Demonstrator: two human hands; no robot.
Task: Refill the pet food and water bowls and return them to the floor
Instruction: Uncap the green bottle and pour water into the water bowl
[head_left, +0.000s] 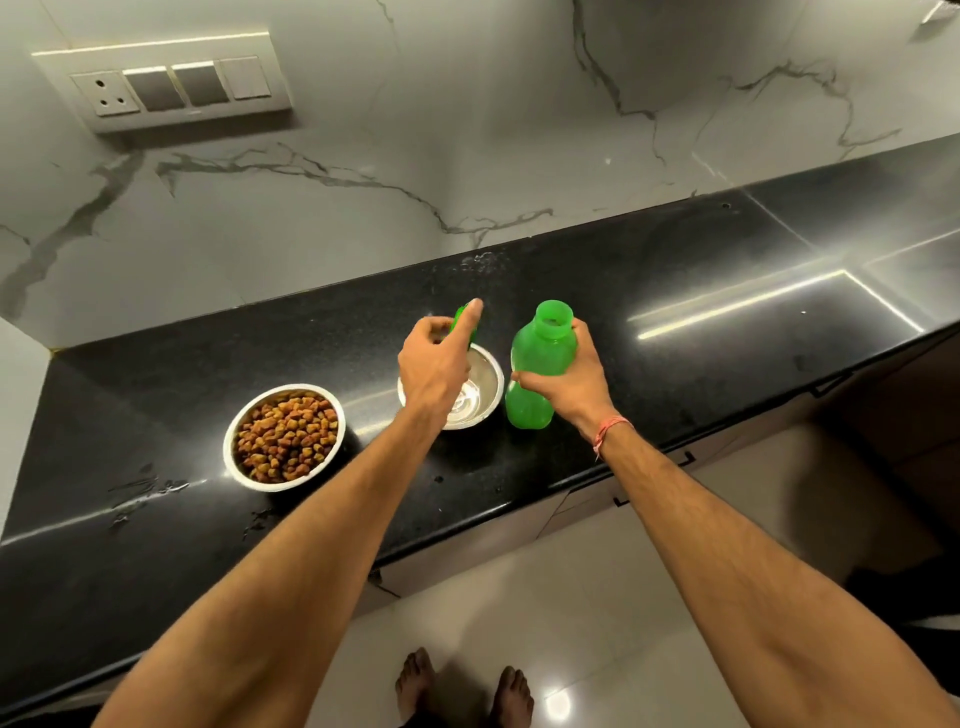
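Observation:
A steel bowl (244, 415) full of brown kibble sits on the black counter (675, 291). To its right stands a second steel bowl (480, 387), partly hidden by my left hand (434, 366); whether it holds water I cannot tell. My left hand hovers over that bowl and grips a green bottle cap (461, 317) between its fingers. My right hand (569, 376) is wrapped around an upright green plastic bottle (540, 353), uncapped, standing on the counter just right of the second bowl.
A marble wall with a switch and socket panel (166, 85) rises behind the counter. Water smears mark the counter at the front left (145, 488). Cabinet fronts (571, 499) sit below the counter edge. My bare feet (462, 686) stand on pale floor tiles.

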